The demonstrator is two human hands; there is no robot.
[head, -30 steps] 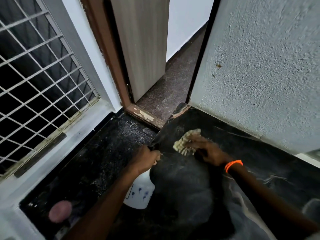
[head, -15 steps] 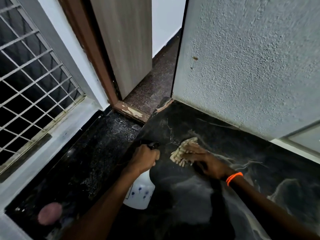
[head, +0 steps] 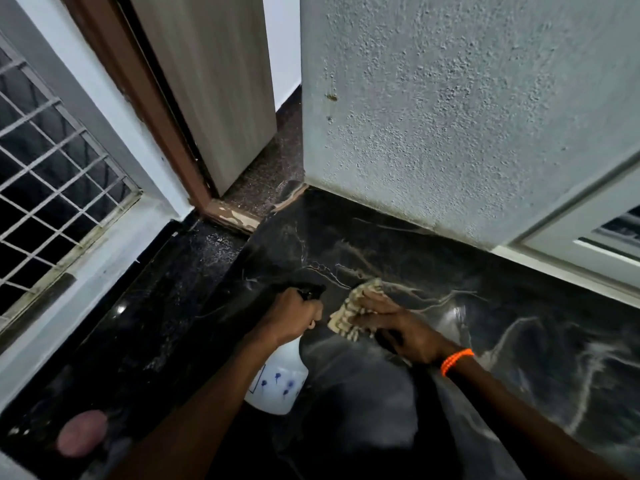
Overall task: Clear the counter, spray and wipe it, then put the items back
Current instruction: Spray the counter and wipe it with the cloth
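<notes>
The left hand (head: pixel 292 315) grips a white plastic spray bottle (head: pixel 277 384) with blue flower prints over the glossy black veined stone table (head: pixel 519 323); the right hand (head: pixel 398 323) presses a cream, nubby cloth (head: pixel 351 311) flat on it, beside a rough plastered wall (head: pixel 450 116).

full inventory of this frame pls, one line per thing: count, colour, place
counter: 1, black with pale veins, lower right
spray bottle: 1, white with blue marks, black nozzle, gripped above counter's left edge
cleaning pad: 1, cream, nubby, on counter under fingers
window grille: 1, white, left
door: 1, pale wood, brown frame, top centre
textured wall: 1, grey-white, behind counter
wristband: 1, orange, right wrist
left hand: grips bottle
right hand: presses pad
</notes>
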